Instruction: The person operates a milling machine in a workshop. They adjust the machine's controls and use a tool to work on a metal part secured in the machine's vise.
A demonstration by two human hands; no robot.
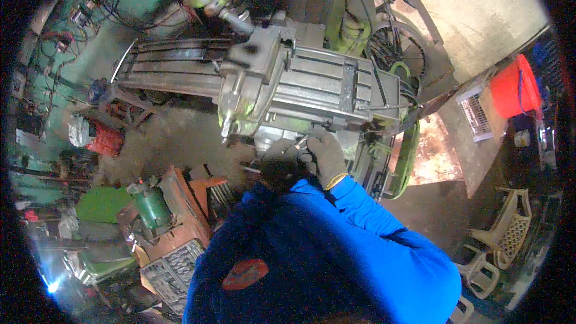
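Two gloved hands come together near the centre of the frame, just below a slotted metal machine table (321, 81) in a crowded workshop. The left hand (281, 157), dark with shadow, sits slightly left of centre; the right hand (324, 155), in a grey glove with a yellow cuff (335, 181), is curled close beside it. A small metal piece (300, 142), shiny and partly covered, shows at the fingertips between them. The right hand's fingers are bent into a narrow curl against the piece, though whether they pinch it or merely touch it cannot be told. The left hand's grip is lost in shadow, and its state cannot be told either.

The wearer's bright blue sleeve (372, 210) reaches up from the lower right, while a red oval patch (245, 273) marks the shadowed clothing at bottom centre. Above the hands, a heavy metal block (255, 54) rests across the machine table, left of the parallel slots. A spoked wheel (414, 54) stands among dark cables at upper right, and a red bucket (515, 89) is seen at the far right, near a white grille (476, 117). Pale plastic chairs (510, 228) occupy the lower right. At lower left, a green cylinder (151, 209) stands above a tray of metal parts (174, 273), and a bluish-white light (53, 288) glares near the rim.
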